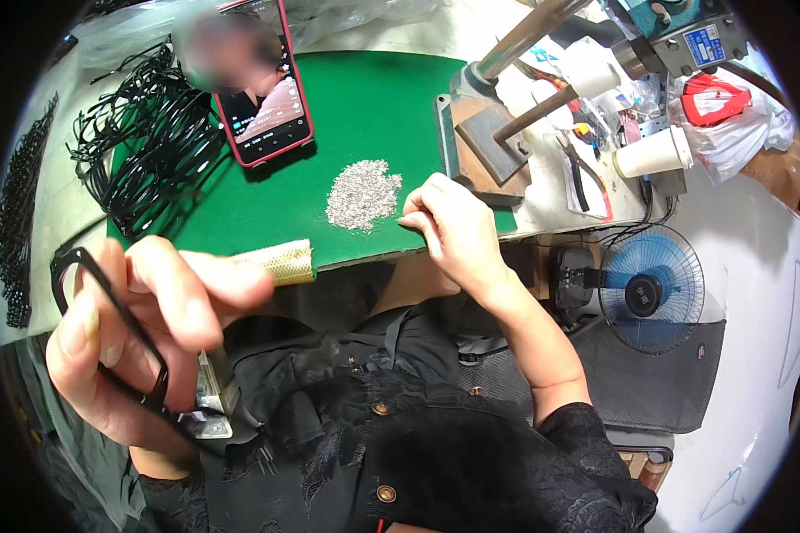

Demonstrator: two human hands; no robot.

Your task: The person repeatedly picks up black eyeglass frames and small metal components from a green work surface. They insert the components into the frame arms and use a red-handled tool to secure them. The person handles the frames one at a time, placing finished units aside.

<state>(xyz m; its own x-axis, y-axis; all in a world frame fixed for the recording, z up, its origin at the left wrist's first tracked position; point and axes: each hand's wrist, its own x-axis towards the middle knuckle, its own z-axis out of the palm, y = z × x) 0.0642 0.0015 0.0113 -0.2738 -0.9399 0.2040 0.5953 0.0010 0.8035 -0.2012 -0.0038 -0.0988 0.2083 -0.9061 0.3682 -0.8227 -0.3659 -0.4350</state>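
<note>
My left hand (138,333) is raised close to the camera and grips a black plastic glasses frame (71,271) between thumb and fingers. My right hand (449,231) rests on the front edge of the green mat (373,98), fingers pinched together beside a pile of tiny silver metal parts (363,194). I cannot tell whether the fingertips hold one of the parts.
A heap of black glasses frames (147,142) lies at the mat's left. A red-cased phone (262,84) leans behind it. A metal press (493,133) stands to the right, with paper cups (653,153), pliers (580,173) and a blue fan (651,289) beyond.
</note>
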